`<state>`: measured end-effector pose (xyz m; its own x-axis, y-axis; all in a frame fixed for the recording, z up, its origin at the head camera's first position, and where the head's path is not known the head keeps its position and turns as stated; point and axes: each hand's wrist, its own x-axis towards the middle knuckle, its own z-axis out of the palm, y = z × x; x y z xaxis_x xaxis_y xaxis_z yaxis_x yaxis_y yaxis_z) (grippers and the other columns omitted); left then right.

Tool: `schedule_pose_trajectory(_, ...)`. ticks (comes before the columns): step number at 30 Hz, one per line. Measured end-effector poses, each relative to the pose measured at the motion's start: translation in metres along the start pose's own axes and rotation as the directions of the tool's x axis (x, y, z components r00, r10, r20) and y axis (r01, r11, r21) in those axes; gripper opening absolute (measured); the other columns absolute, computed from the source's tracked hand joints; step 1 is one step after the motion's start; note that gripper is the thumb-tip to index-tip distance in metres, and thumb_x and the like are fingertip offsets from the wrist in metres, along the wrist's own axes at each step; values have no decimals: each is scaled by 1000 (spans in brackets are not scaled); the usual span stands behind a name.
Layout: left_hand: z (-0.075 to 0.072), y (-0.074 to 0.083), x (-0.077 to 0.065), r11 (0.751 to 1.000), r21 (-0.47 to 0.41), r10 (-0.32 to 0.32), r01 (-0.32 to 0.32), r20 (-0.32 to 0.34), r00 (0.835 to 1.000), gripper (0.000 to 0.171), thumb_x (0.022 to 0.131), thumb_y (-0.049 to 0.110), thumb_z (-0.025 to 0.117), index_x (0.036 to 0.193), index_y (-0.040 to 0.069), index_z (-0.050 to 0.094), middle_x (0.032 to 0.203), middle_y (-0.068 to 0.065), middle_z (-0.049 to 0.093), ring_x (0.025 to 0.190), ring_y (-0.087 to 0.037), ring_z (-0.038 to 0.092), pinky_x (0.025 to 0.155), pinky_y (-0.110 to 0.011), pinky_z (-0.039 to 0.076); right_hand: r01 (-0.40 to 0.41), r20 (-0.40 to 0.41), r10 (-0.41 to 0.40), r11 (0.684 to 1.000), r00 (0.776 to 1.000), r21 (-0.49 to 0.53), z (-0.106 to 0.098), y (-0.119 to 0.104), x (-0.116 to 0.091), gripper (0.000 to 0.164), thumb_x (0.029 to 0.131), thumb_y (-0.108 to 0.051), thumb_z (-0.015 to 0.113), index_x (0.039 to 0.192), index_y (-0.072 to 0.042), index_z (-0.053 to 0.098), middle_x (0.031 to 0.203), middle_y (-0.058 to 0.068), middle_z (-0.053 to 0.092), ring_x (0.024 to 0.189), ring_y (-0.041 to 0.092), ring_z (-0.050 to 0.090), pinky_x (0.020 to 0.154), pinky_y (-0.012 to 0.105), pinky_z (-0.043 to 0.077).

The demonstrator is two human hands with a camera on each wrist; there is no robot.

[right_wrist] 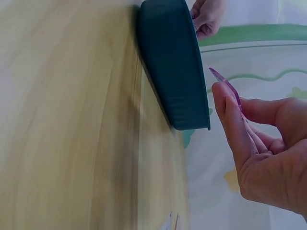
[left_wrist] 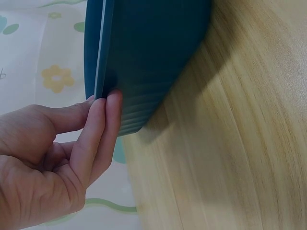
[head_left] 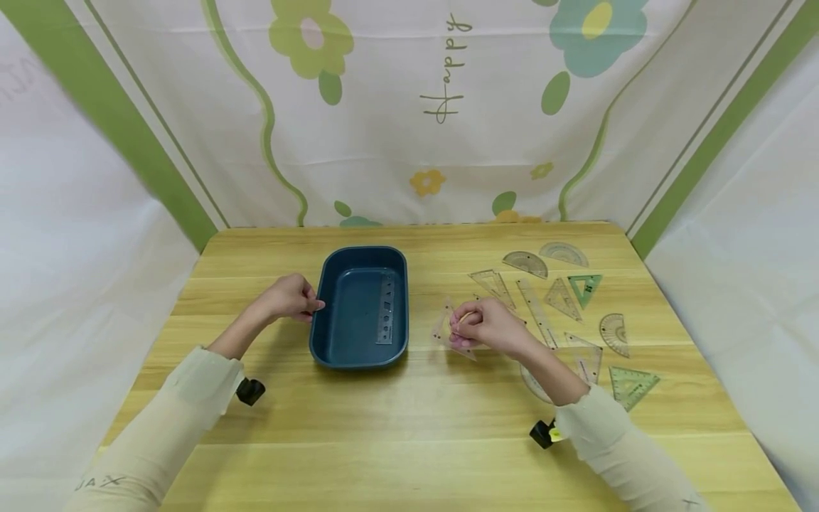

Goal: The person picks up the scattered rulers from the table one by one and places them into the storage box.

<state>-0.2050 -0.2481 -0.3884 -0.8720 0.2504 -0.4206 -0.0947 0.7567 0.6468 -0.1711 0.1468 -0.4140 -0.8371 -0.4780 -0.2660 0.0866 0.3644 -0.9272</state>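
A dark blue rectangular tub (head_left: 348,355) stands on the table, a clear ruler (head_left: 386,313) lying along the right side of its floor. My left hand (head_left: 293,299) pinches the tub's left rim between thumb and fingers; the left wrist view shows the fingertips on the rim's outer side. To the right of the tub, my right hand (head_left: 493,328) pinches a clear set square (head_left: 441,323) with a pinkish tint. In the right wrist view this set square (right_wrist: 225,82) appears nearly edge-on, raised above the table, and my fingers partly cover it.
Right of my right hand lie several clear and green set squares (head_left: 633,385), several protractors (head_left: 563,253) and a long clear ruler (head_left: 536,313). My right forearm passes over some of them. A flower-patterned curtain (head_left: 384,142) hangs behind the wooden table (head_left: 397,441).
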Motion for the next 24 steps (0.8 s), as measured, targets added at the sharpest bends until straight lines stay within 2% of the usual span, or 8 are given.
schedule_pose_trajectory(14, 1, -3, 2, 1000, 9, -16, 16, -4, 1000, 29, 98, 10, 63, 71, 1, 63, 65, -3, 60, 59, -16, 65, 71, -39, 61, 51, 26, -53, 998, 998, 45, 18, -16, 18, 21, 99, -1, 57, 111, 16, 60, 90, 19, 75, 81, 19, 75, 71, 30, 62)
schedule_pose_trajectory(24, 0, -4, 4, 1000, 1, 0, 0, 3, 1000, 30, 99, 8, 61, 69, 1, 61, 70, -5, 61, 63, -19, 66, 73, -40, 62, 62, 36, -64, 996, 997, 70, 28, -26, 33, 18, 98, -1, 59, 109, 13, 61, 91, 21, 74, 79, 19, 75, 73, 35, 62)
